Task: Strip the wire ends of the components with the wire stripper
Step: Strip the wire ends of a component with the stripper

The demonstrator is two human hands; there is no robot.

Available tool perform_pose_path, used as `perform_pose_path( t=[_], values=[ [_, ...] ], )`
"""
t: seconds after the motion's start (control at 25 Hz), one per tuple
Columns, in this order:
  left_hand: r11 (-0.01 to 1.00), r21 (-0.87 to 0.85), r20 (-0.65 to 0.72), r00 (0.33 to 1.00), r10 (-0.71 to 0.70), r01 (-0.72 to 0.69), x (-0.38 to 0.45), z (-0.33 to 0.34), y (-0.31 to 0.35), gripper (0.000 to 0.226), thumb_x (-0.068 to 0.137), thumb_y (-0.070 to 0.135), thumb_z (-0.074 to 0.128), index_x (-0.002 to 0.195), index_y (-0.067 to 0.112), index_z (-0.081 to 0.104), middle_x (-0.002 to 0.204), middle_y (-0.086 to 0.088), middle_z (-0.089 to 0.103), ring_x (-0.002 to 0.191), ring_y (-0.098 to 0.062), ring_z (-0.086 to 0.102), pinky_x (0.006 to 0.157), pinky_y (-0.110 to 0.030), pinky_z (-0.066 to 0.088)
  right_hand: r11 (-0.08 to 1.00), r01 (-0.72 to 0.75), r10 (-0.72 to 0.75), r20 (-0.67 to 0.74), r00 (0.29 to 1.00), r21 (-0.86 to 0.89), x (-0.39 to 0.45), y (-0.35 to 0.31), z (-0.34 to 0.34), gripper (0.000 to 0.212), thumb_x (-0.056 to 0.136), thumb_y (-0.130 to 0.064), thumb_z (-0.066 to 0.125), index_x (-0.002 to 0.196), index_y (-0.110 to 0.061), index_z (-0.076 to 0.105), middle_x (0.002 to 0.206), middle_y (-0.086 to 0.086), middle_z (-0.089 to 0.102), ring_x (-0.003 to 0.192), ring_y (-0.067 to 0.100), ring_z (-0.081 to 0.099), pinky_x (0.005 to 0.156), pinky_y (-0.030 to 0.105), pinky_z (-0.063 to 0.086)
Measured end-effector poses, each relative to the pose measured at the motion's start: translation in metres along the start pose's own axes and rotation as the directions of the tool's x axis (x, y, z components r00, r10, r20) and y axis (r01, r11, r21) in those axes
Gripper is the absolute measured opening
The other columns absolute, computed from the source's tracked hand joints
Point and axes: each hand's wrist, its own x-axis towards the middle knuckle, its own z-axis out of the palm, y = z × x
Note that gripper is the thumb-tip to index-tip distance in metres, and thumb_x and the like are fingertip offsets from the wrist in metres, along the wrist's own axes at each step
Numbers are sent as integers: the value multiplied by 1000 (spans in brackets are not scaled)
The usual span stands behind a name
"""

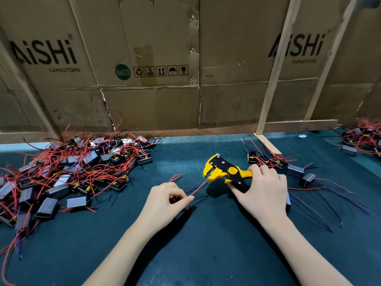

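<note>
My right hand (263,190) grips the handles of a yellow and black wire stripper (224,171), its jaws pointing left just above the dark green mat. My left hand (167,201) pinches a thin red wire (199,188) between thumb and fingers. That wire runs up and right, and its tip reaches the stripper's jaws. Another red wire end (175,178) sticks up past my left knuckles. The component the wires belong to is hidden under my left hand.
A big heap of grey components with red and black wires (68,174) covers the left of the mat. Smaller groups lie at the right (292,168) and far right (362,141). A cardboard wall (165,79) with wooden battens stands behind.
</note>
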Motion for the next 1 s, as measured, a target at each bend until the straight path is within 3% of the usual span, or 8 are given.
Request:
perform_pose_path(
  t=[0.44,0.64,0.76,0.84,1.0],
  values=[
    [1000,-12,-3,1000,12,-12,1,2,-2,29,87,31,72,59,22,71,73,1,61,60,-3,49,64,-23,35,997,72,-72,1,997,-34,3,3,-6,56,66,-61,74,82,-9,60,77,7,60,75,33,57,72,41,38],
    [989,29,-71,986,149,-147,0,2,-4,14,93,22,66,78,23,67,89,12,56,69,-13,51,76,-22,41,998,39,-37,47,998,-41,4,5,-6,56,66,-60,75,83,-9,60,78,7,61,77,33,58,72,40,37],
    [977,53,-24,978,207,-206,-1,3,-3,13,97,22,59,85,24,63,77,13,66,71,-9,57,80,-29,45,998,-3,8,74,997,-70,4,8,-5,58,69,-65,70,85,-11,61,81,6,63,81,32,59,74,40,35],
    [971,93,-12,975,221,-219,-1,4,-3,12,100,22,54,89,26,58,69,18,67,67,-2,55,81,-26,41,996,-60,64,73,995,-65,6,11,-6,60,69,-68,69,86,-11,61,83,6,64,82,32,60,73,39,33],
    [976,61,1,978,209,-208,0,7,-1,13,102,20,48,90,23,51,57,15,64,53,-1,49,69,-22,33,996,-85,86,23,996,-17,7,15,-9,59,66,-64,74,84,-9,61,79,9,63,78,34,60,71,39,34]
  ],
)
